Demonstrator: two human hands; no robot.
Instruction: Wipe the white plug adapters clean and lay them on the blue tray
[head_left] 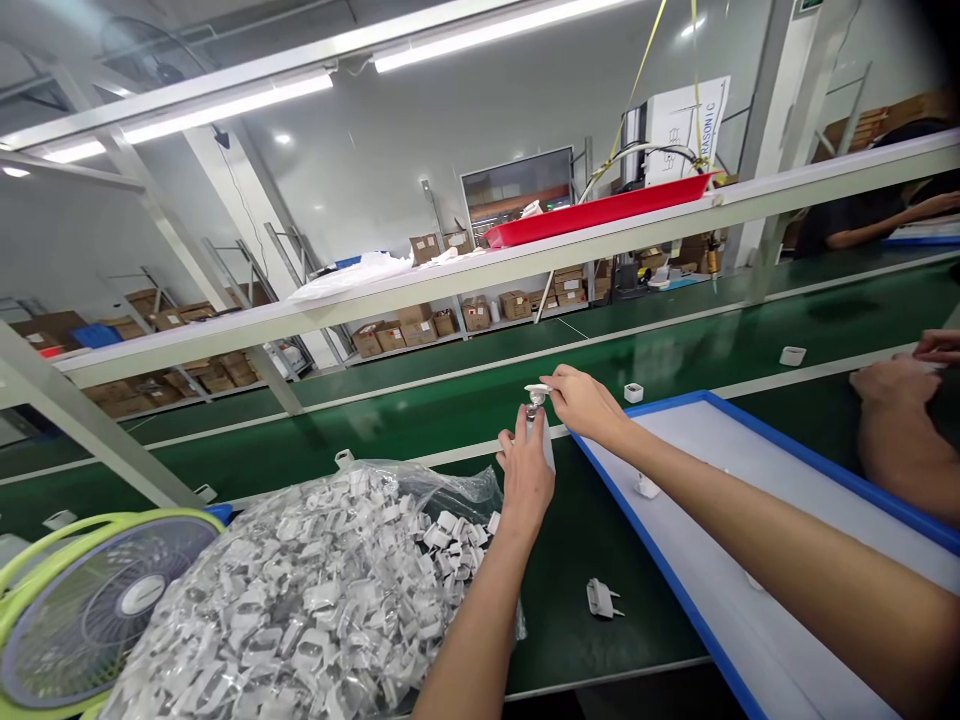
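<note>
My left hand is wrapped around a white bottle with a clear, shiny neck, held upright above the front edge of the belt. At the bottle's top, my right hand pinches a small flat white piece; whether it touches the neck I cannot tell. Below my hands, a white plastic plug part with two prongs lies on the dark green bench. Left of my left forearm, a clear plastic bag is full of similar white parts. Under my right forearm is a blue-rimmed white tray with a few white parts.
A green conveyor belt runs across in front, with white square housings along its near edge. A lime-green fan stands at the left. Overhead, a shelf holds a red tray. Another person's hands are at the right edge.
</note>
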